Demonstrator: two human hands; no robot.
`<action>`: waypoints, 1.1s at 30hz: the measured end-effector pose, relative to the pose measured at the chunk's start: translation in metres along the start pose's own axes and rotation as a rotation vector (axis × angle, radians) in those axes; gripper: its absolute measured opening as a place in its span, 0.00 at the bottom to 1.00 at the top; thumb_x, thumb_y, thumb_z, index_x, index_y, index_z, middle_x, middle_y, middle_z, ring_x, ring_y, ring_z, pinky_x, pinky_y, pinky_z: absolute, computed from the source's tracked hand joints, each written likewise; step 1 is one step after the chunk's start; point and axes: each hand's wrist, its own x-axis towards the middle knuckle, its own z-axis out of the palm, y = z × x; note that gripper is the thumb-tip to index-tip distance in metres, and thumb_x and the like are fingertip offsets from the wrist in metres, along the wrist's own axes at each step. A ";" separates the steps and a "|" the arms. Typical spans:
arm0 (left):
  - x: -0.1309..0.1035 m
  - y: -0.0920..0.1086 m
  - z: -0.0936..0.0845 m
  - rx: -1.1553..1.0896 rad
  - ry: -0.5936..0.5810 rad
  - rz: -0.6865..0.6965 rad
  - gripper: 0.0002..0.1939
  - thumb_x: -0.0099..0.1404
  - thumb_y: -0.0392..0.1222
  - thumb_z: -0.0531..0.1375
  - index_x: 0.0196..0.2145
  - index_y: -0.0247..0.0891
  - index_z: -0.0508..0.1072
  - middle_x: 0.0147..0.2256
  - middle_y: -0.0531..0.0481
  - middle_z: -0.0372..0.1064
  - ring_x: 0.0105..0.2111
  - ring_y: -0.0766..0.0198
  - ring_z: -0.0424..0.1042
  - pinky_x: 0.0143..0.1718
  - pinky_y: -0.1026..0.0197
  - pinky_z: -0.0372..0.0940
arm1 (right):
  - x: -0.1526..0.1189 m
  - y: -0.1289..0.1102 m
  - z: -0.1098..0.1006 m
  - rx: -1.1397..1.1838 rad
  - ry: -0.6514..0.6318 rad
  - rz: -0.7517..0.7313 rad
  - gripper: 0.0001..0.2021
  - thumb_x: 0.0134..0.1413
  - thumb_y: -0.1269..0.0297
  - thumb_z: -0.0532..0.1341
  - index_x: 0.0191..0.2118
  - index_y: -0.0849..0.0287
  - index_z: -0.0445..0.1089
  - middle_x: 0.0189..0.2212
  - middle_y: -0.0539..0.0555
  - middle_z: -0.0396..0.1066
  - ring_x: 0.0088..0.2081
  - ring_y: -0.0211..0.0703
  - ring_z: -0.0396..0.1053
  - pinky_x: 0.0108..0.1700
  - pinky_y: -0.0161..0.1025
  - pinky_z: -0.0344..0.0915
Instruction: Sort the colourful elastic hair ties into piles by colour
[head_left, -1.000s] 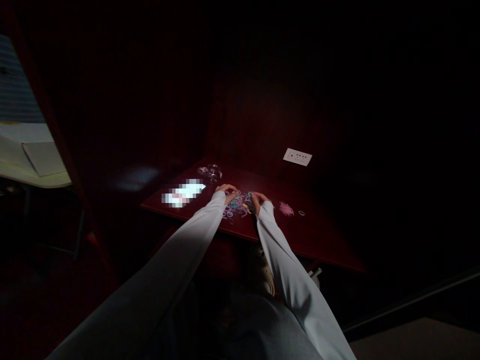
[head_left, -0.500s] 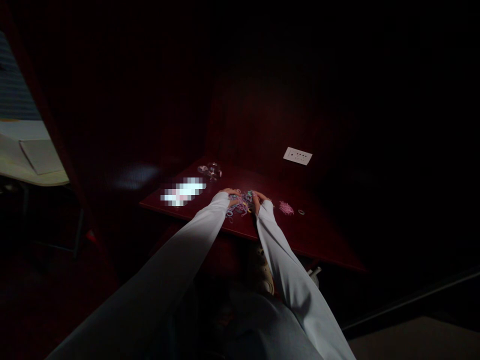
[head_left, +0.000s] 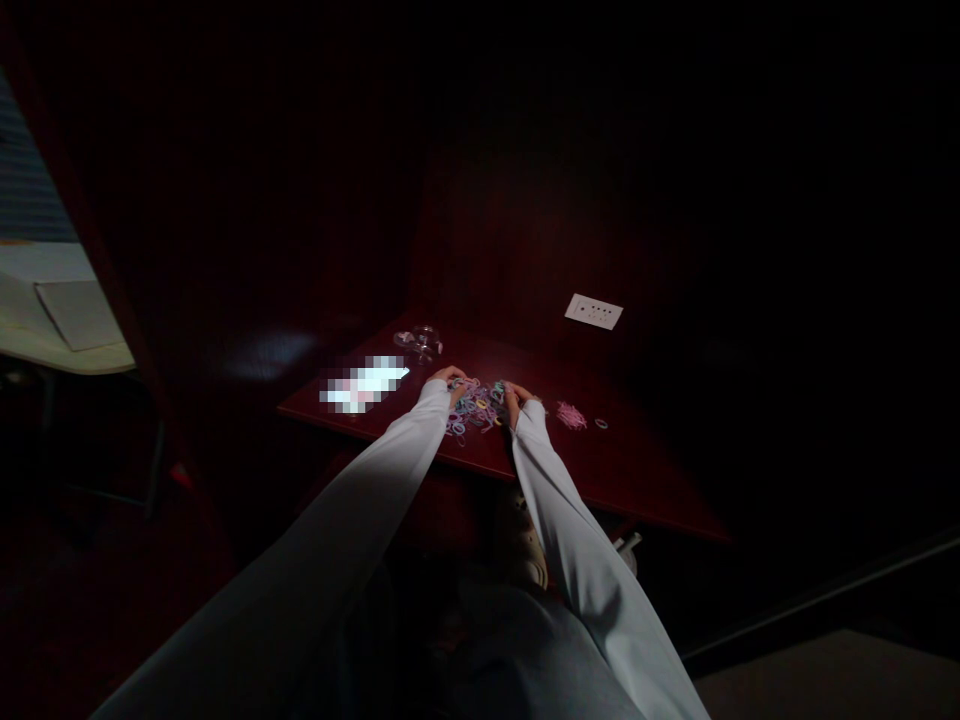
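on the dark red desk (head_left: 630, 480), a multicoloured band pile (head_left: 480, 412) lies between my left hand (head_left: 452, 381) and right hand (head_left: 519, 397), both touching it. their fingers curl inward; i cannot tell whether they clamp any band. pink bands (head_left: 571, 416) lie right of my right hand.

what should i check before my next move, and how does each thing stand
1. Left hand and right hand both at the loose multicoloured pile of bands: ok
2. Small pink pile apart from the multicoloured one: ok, right of the right hand
3. Single pale ring separate from the pink pile: ok, just to its right
4. Glowing white rectangle clear of both hands: ok, left of the left hand
5. Clear round container open: cannot tell
6. Light on the dark red tabletop: not ok, dim
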 end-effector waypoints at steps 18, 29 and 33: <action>0.009 -0.011 0.002 -0.263 0.144 0.016 0.06 0.58 0.34 0.67 0.30 0.40 0.73 0.32 0.49 0.77 0.37 0.59 0.77 0.46 0.57 0.71 | -0.002 -0.004 0.000 0.014 0.028 0.005 0.33 0.60 0.36 0.56 0.50 0.63 0.79 0.39 0.60 0.81 0.40 0.47 0.76 0.45 0.43 0.72; 0.004 -0.005 0.004 -0.224 0.146 -0.030 0.05 0.56 0.33 0.64 0.29 0.41 0.72 0.30 0.51 0.77 0.34 0.60 0.77 0.40 0.59 0.71 | -0.013 -0.027 -0.002 -0.353 -0.321 -0.226 0.15 0.66 0.56 0.59 0.48 0.53 0.81 0.49 0.57 0.80 0.53 0.48 0.75 0.60 0.44 0.67; 0.003 -0.001 0.002 -0.172 0.130 -0.054 0.05 0.56 0.32 0.64 0.29 0.41 0.72 0.31 0.51 0.79 0.35 0.61 0.77 0.41 0.60 0.71 | -0.015 -0.034 -0.001 -0.467 -0.411 -0.253 0.14 0.63 0.58 0.63 0.51 0.50 0.81 0.52 0.54 0.79 0.55 0.49 0.72 0.63 0.45 0.65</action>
